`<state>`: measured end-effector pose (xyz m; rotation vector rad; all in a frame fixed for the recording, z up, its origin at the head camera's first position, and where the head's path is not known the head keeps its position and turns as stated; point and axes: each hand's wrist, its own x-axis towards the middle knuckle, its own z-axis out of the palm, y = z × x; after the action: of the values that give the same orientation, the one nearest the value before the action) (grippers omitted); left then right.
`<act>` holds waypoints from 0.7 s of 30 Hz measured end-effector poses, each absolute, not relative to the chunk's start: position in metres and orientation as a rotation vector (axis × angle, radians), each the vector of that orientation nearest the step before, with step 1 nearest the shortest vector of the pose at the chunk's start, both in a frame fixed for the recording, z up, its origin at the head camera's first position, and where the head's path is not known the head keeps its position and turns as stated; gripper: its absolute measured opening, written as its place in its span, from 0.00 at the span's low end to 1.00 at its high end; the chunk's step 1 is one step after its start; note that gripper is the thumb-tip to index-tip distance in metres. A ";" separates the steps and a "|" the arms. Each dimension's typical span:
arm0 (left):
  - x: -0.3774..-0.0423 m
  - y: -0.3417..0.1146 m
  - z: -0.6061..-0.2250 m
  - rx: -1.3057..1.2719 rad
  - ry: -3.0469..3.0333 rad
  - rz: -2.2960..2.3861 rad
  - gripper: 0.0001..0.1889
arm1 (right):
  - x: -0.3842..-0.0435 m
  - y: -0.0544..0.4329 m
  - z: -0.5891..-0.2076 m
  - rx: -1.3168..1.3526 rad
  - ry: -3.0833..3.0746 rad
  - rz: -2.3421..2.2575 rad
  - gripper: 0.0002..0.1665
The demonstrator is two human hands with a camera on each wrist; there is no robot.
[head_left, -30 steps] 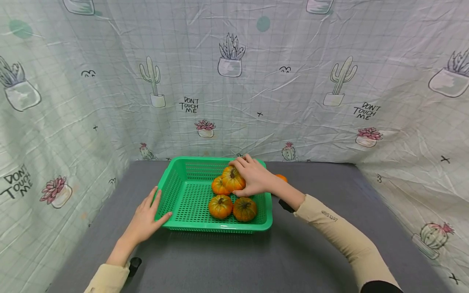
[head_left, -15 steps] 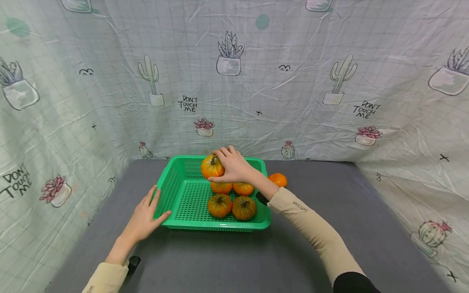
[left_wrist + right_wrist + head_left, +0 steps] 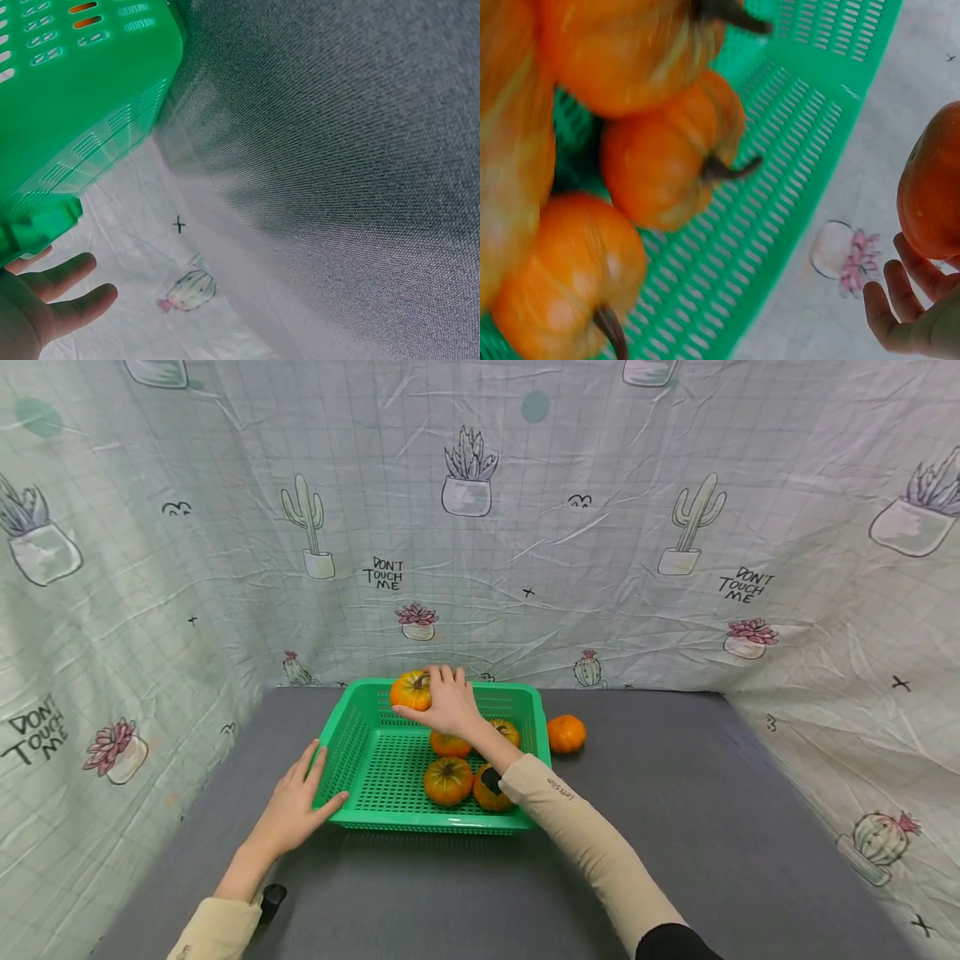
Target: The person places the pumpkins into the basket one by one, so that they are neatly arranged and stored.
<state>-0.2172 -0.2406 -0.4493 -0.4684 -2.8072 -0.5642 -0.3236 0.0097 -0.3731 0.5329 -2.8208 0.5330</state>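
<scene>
My right hand [image 3: 450, 703] grips a small orange pumpkin [image 3: 410, 691], held up over the back left part of a green plastic basket [image 3: 442, 821]. In the right wrist view the same pumpkin [image 3: 934, 187] shows at the right edge, fingers against its side. Several other pumpkins sit in the basket's right half, among them a front one [image 3: 447, 781] and one partly behind my forearm [image 3: 506, 732]. My left hand [image 3: 296, 802] rests at the basket's left rim with its fingers spread. The left wrist view shows that hand [image 3: 30, 315] beside the rim.
One more orange pumpkin [image 3: 566, 734] lies on the grey table [image 3: 675, 793], just right of the basket. A pale cloth printed with cacti [image 3: 480, 568] hangs behind the table and along both sides.
My right hand has lifted the pumpkin off the others and carried it left across the basket. The pumpkin right of the basket has come into full view. My left hand stays put.
</scene>
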 end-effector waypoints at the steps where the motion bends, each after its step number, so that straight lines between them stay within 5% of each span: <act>1: -0.217 -0.240 -0.449 -0.467 -2.809 -0.564 0.42 | -0.325 0.007 -0.376 0.509 -2.829 0.547 0.48; 21: -0.216 -0.239 -0.449 -0.459 -2.806 -0.550 0.42 | -0.347 -0.018 -0.418 0.451 -3.067 0.409 0.48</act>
<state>-0.2158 -0.2386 -0.4488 -0.4588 -2.8055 -0.5502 -0.3474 -0.0183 -0.4179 0.4507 -3.0674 0.4085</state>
